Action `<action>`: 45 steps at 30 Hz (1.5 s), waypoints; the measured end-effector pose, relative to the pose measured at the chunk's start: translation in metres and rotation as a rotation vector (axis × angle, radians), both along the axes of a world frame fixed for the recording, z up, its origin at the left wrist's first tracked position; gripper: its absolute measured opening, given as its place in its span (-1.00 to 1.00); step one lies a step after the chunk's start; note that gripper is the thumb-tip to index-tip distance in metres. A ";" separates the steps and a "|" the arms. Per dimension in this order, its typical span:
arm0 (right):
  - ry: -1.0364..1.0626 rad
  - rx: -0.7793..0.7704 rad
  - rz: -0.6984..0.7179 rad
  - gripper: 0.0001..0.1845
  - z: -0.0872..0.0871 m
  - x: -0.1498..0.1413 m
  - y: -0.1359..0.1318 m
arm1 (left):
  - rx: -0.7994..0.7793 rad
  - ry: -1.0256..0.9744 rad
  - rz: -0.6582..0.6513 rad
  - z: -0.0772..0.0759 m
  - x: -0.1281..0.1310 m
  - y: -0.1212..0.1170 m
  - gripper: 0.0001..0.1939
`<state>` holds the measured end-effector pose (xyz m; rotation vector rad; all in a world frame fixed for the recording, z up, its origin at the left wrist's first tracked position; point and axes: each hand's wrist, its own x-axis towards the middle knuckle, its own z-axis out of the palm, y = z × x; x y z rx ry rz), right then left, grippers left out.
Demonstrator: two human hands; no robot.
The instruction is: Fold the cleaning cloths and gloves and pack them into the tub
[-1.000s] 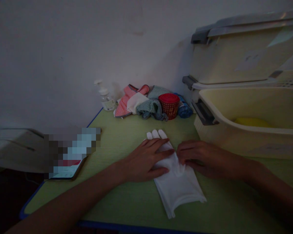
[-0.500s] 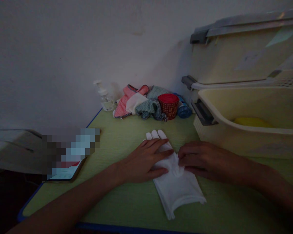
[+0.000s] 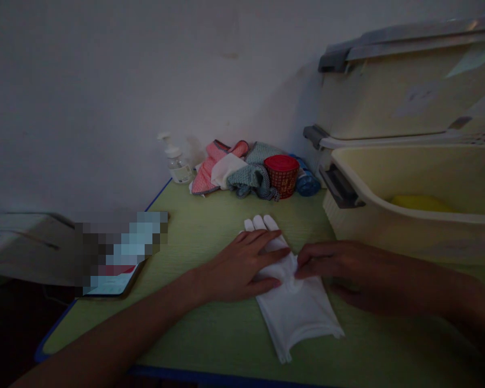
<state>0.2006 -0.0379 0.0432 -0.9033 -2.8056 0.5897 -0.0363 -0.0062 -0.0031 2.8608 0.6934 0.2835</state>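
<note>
A white fabric glove [image 3: 303, 312] lies flat on the table, its fingers pointing away from me and its open cuff towards me. My left hand [image 3: 246, 264] rests palm down across the upper part of the glove, fingers spread; it covers part of the palm and fingers. At the glove's right side, my right hand [image 3: 339, 269] has its fingertips closed on a bunched bit of the fabric near the thumb. Small creases run through the glove there.
A green table [image 3: 178, 334] with a blue edge carries everything. Left lies a phone [image 3: 117, 280], partly pixelated. At the back stand a pump bottle [image 3: 180, 167], crumpled cloths [image 3: 208, 170] and a red-lidded container [image 3: 282, 178]. A cream storage bin [image 3: 388, 231] is at right.
My right hand has shifted slightly right, and its lower digit has drawn back from the glove. My left hand keeps its place on the glove. The whole view has moved a little.
</note>
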 end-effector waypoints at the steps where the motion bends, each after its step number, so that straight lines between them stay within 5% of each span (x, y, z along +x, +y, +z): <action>1: -0.003 0.002 0.005 -0.44 0.000 0.002 -0.001 | 0.005 0.009 -0.001 0.000 0.000 0.000 -0.47; 14: -0.085 0.437 0.121 -0.75 -0.019 -0.010 -0.001 | -0.005 0.012 0.001 0.001 0.000 0.000 -0.45; 24: -0.041 0.556 0.166 -0.84 -0.021 -0.014 0.006 | 0.089 -0.114 -0.049 -0.001 -0.004 0.001 -0.60; 27: -0.024 0.527 0.161 -0.79 -0.023 -0.012 0.008 | 0.187 -0.214 -0.093 -0.002 -0.007 -0.001 -0.74; 33: -0.033 0.400 0.097 -0.73 -0.020 -0.009 0.010 | 0.207 -0.133 -0.165 0.002 -0.015 -0.004 -0.68; 41: -0.021 0.342 0.075 -0.77 -0.021 -0.008 0.010 | 0.277 0.011 -0.159 0.010 -0.013 -0.021 -0.30; 45: -0.119 0.261 0.032 -0.80 -0.015 -0.011 0.006 | 0.346 0.022 -0.093 0.006 -0.008 -0.029 -0.61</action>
